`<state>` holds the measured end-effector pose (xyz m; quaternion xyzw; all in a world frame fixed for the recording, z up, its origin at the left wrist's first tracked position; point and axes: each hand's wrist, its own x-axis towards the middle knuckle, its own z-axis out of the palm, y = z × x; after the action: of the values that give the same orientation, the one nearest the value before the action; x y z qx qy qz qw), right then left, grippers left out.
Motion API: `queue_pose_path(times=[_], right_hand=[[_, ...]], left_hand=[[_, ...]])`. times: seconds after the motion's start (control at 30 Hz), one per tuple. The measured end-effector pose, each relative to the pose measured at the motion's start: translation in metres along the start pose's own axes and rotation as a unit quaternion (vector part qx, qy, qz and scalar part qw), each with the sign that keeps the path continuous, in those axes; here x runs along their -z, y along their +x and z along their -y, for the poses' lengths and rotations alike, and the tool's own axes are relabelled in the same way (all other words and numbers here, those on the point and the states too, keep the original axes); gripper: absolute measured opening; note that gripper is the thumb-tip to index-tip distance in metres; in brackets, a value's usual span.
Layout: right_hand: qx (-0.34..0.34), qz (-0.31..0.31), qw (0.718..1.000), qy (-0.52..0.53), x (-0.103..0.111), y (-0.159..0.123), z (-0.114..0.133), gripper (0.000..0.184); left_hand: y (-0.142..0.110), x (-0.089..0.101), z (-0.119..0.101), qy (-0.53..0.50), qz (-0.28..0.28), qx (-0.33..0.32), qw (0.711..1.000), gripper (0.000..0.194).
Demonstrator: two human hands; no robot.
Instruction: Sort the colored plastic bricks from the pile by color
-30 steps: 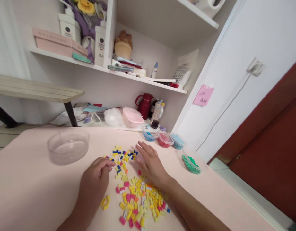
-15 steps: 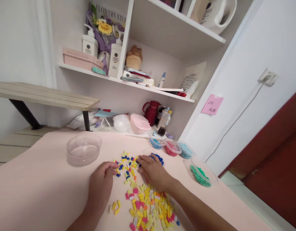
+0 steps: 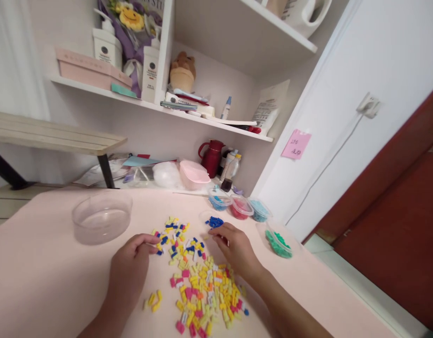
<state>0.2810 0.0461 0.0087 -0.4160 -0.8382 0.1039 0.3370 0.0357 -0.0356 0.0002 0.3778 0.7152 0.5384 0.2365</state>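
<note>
Small plastic building bricks [image 3: 211,286], mostly yellow with pink, white, orange and dark blue ones, lie spread over the pink tabletop. My left hand [image 3: 132,263] is at the left edge of the upper cluster, its thumb and forefinger apart beside dark blue and yellow bricks. At the rim of a shallow clear dish, next to a heap of dark blue bricks [image 3: 215,221], is my right hand [image 3: 237,249]. Its thumb and forefinger tips come close together in a pinch; whatever is between them is too small to make out.
An empty round clear container [image 3: 102,220] stands at the left. Clear tubs of blue [image 3: 219,202], red [image 3: 241,208], light blue [image 3: 260,210] and green bricks [image 3: 279,244] line the right back. Behind are a pink box [image 3: 194,174], a red jug [image 3: 212,158] and bottles under a shelf.
My right hand has moved from the upper brick cluster to the dish of dark blue bricks. My left hand stays by the cluster. The view has shifted to the right.
</note>
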Motion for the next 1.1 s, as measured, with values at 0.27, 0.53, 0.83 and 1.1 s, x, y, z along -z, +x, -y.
queue_pose_path(times=[0.27,0.53,0.83,1.1], right_hand=[[0.001,0.099,0.991,-0.086,-0.014,-0.007,0.000,0.030],[-0.022,0.106,0.994,-0.034,-0.015,-0.002,-0.001,0.024],[-0.043,0.020,0.999,0.015,0.002,0.007,-0.007,0.014],[-0.090,-0.078,0.992,-0.033,0.015,0.013,-0.048,0.015]], left_hand=[[-0.001,-0.002,0.000,0.013,0.009,0.005,1.000,0.024],[-0.002,0.001,-0.002,0.026,0.016,0.025,0.999,0.023],[-0.001,0.002,-0.006,0.036,0.012,0.014,0.999,0.023],[0.000,0.004,-0.007,0.060,0.014,0.013,0.998,0.025]])
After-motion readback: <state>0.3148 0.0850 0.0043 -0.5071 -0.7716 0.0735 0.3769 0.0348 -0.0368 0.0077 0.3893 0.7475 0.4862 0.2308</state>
